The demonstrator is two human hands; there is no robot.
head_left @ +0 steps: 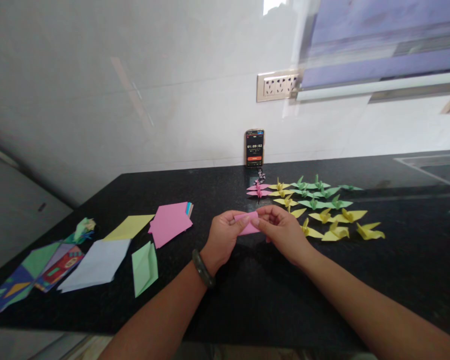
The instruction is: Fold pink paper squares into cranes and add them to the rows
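Observation:
Both hands hold a small folded pink paper [248, 223] above the black countertop [247, 300]. My left hand [225, 235], with a dark bangle on its wrist, pinches the paper's left end. My right hand [281, 230] pinches its right end with thumb and fingers closed. Just beyond lie several folded paper cranes: pink ones [258, 190], green ones [318, 195] and yellow ones [333, 225].
A stack of pink paper sheets [170, 222] lies to the left, with a yellow sheet [129, 226], a white sheet [97, 262], a folded green sheet [144, 267] and patterned papers [37, 270]. A phone [254, 147] showing a timer leans on the wall below a socket panel [277, 86].

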